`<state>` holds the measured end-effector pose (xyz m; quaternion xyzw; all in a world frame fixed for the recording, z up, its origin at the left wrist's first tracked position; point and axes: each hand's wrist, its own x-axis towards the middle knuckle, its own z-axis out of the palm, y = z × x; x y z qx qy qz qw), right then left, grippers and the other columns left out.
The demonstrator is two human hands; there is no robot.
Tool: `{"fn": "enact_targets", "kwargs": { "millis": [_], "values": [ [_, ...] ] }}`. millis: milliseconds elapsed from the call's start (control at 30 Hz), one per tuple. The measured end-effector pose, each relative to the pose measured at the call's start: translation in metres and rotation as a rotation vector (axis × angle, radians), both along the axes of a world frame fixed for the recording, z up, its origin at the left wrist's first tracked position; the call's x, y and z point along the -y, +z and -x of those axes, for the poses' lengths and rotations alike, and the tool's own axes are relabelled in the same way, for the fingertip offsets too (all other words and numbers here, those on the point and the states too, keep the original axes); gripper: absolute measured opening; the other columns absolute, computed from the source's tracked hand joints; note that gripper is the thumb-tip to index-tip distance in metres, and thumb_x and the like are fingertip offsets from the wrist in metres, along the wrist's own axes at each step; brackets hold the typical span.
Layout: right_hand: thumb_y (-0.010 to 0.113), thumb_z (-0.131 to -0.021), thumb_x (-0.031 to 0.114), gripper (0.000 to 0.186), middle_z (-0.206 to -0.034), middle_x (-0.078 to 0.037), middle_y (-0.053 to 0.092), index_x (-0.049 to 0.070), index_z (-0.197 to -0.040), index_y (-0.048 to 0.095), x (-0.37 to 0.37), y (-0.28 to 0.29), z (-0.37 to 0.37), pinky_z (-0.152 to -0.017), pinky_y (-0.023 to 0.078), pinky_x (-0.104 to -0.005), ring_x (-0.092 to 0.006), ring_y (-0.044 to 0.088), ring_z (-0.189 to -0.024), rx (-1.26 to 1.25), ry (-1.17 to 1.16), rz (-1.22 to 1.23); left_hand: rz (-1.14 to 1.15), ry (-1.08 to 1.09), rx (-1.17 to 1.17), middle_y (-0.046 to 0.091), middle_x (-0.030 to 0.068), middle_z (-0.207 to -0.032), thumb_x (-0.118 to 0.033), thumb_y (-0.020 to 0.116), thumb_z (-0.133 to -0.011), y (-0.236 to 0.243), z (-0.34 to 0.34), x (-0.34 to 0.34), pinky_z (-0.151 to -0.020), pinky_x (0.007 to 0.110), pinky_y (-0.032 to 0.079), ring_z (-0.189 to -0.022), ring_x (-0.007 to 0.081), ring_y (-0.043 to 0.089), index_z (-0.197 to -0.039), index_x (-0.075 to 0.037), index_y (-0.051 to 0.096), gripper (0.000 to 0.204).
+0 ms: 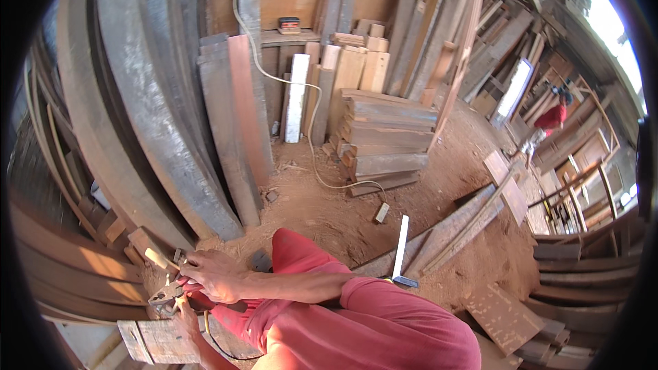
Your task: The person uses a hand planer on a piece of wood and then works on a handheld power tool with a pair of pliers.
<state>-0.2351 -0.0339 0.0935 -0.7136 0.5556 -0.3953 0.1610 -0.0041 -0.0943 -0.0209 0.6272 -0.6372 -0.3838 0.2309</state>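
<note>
Both my hands are at the lower left, beside my red-clad legs. My right hand (212, 275) reaches across with bent fingers closed on a small part that I cannot make out. Just below it, my left hand (187, 321) grips a metal tool (164, 299), partly hidden by my fingers. A pale wooden handle (157, 257) sticks out beside them. A worn board (147, 342) with a dark cord near it lies below. To the right of my legs is a square (401, 250) with a white blade and blue stock.
Tall planks (144, 116) lean at the left; stacked boards (391, 144) stand ahead. A white cord runs down to a power strip (382, 212) on the dusty floor. A long board (452, 226) lies at the right. A person in red (552, 116) is farther back.
</note>
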Motion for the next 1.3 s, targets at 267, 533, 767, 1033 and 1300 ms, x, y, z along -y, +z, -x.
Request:
{"fn": "enact_targets", "kwargs": {
  "millis": [267, 533, 767, 1033, 1300],
  "values": [
    [0.072, -0.083, 0.017, 0.032, -0.102, -0.016, 0.065, 0.007, -0.112, 0.062, 0.004, 0.013, -0.003, -0.084, 0.052, -0.0500, -0.0386, 0.065, -0.098, -0.205, 0.160, 0.012, -0.251, 0.137, 0.218, 0.063, 0.0266, -0.136, -0.060, 0.057, -0.096, 0.017, -0.005, -0.028, -0.096, 0.051, 0.050, -0.120, 0.0451, 0.063, -0.137, -0.001, 0.059, 0.072],
    [0.075, -0.077, 0.020, 0.027, -0.098, -0.008, 0.064, 0.010, -0.096, 0.061, 0.005, -0.005, -0.016, -0.082, 0.050, -0.0446, -0.0299, 0.062, -0.096, -0.284, 0.179, 0.137, 0.171, -0.032, -0.322, 0.070, 0.0161, -0.111, -0.042, 0.066, -0.097, 0.025, -0.005, -0.053, -0.087, 0.042, 0.055, -0.099, 0.0311, 0.068, -0.129, 0.001, 0.064, 0.053],
    [0.076, -0.075, 0.012, 0.032, -0.099, -0.007, 0.065, 0.011, -0.105, 0.064, 0.007, -0.008, -0.010, -0.076, 0.049, -0.0434, -0.0293, 0.062, -0.086, -0.136, 0.203, 0.220, 0.324, -0.105, -0.251, 0.065, 0.0220, -0.129, -0.034, 0.056, -0.104, -0.013, -0.016, -0.048, -0.101, 0.050, 0.047, -0.121, 0.0393, 0.061, -0.124, -0.004, 0.067, 0.038],
    [0.069, -0.095, 0.024, 0.026, -0.096, -0.021, 0.069, 0.003, -0.109, 0.064, -0.045, -0.012, 0.086, -0.079, 0.054, -0.0462, -0.0400, 0.068, -0.092, 0.198, -0.201, -0.380, 0.104, -0.028, -0.697, 0.062, 0.0052, -0.113, -0.022, 0.060, -0.103, 0.034, 0.010, -0.056, -0.084, 0.032, 0.050, -0.100, 0.0135, 0.057, -0.136, 0.000, 0.055, 0.041],
    [0.070, -0.081, 0.012, 0.018, -0.083, -0.018, 0.068, 0.007, -0.098, 0.068, -0.104, -0.039, 0.132, -0.073, 0.050, -0.0468, -0.0368, 0.068, -0.082, -0.234, 0.470, -1.071, 0.131, -0.148, -0.536, 0.063, 0.0012, -0.088, -0.013, 0.061, -0.100, 0.058, 0.030, -0.027, -0.070, 0.030, 0.050, -0.080, 0.0104, 0.058, -0.120, -0.001, 0.065, 0.023]
  ]
}}
